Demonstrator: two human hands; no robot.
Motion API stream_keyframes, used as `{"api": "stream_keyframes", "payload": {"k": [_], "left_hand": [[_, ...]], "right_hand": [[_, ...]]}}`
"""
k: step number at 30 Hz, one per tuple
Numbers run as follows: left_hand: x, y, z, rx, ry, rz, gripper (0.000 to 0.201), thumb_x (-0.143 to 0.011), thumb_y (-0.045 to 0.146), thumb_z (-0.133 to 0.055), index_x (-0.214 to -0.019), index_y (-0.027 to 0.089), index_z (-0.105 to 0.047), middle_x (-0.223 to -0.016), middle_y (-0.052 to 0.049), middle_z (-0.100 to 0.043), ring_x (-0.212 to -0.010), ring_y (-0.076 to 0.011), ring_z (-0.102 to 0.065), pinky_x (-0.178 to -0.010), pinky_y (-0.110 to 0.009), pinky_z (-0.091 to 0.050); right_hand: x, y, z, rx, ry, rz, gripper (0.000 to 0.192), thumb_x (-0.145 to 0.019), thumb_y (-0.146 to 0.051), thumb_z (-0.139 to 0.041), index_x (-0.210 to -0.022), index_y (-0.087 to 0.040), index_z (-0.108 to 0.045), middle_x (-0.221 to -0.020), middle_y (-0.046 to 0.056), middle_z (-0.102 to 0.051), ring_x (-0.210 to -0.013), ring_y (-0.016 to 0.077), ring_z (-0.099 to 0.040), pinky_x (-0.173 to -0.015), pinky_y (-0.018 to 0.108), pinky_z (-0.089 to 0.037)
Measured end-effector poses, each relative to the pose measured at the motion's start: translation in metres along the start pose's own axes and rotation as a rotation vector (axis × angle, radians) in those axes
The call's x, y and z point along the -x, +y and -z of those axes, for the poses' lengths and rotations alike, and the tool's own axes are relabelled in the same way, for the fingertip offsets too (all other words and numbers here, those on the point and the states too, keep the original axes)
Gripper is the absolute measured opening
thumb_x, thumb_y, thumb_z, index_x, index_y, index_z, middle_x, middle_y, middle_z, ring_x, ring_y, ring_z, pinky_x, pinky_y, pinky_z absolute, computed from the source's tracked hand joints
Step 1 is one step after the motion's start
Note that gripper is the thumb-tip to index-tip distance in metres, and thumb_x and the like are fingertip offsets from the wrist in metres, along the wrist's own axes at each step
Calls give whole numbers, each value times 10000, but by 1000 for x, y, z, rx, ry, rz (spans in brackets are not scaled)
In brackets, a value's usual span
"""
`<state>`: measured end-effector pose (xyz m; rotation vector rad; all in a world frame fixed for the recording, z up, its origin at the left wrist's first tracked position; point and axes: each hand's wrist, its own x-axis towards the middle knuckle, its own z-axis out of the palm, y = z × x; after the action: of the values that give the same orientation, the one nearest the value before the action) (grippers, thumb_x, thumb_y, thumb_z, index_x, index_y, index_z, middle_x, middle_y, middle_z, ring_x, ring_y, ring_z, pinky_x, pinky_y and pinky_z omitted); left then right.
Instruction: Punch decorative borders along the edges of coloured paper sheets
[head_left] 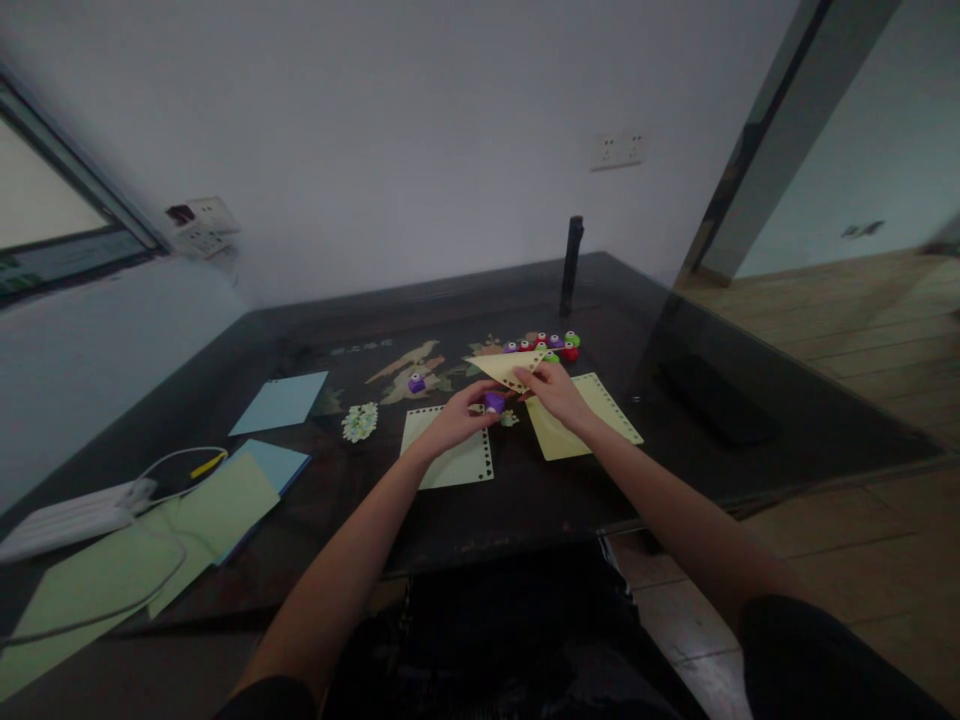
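My left hand [459, 415] is closed around a small purple toy [494, 402], above the edge of a pale green punched sheet [450, 465]. Pinched in my right hand [551, 390] is a yellow sheet of paper [504, 366] with holes along its edge, tilted up off the table. Another yellow punched sheet [559, 438] lies flat beneath my right wrist. Just behind the raised paper sits a cluster of small red, purple and green toys with eye-like tops [570, 352]. A lone purple toy [416, 382] stands to the left.
On the dark glossy table [375, 535], a floral paper piece [361, 422] and a blue sheet [281, 402] lie left. Further left are green sheets [105, 570] and a white power strip [67, 522] with cables. A black upright object [571, 265] stands behind; a dark flat object [712, 400] lies right.
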<state>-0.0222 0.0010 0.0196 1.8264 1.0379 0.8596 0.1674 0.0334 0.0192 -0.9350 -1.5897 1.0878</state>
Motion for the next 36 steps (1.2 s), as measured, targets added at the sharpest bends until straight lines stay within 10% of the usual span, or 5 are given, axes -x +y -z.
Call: {"api": "stream_keyframes", "payload": {"k": [15, 29, 36], "left_hand": [[-9, -12, -3, 209, 159, 118, 352, -759, 330, -668, -1056, 145, -624, -1010, -90, -652, -815, -161, -639, -815, -347, -514], [-63, -16, 6, 487, 229, 291, 259, -806, 304, -625, -1019, 158, -623, -1002, -84, -657, -671, -101, -642, -617, -211, -510], [-95, -37, 0, -57, 279, 225, 246, -756, 242, -639, -972, 125, -660, -739, -48, -664, -561, -116, -576, -592, -254, -482]], "right_hand": [[-4, -24, 18, 190, 345, 279, 378, -788, -525, -550, -799, -167, -671, -872, 74, -680, -843, 217, -614, -760, 334, -493], [34, -50, 71, 161, 425, 215, 338, -770, -467, -620, -839, -146, -699, -856, 70, -721, -786, 222, -665, -721, 330, -515], [66, -39, 83, 157, 438, 87, 381, -724, -515, -646, -798, -144, -698, -841, 93, -722, -750, 254, -670, -668, 354, -534]]}}
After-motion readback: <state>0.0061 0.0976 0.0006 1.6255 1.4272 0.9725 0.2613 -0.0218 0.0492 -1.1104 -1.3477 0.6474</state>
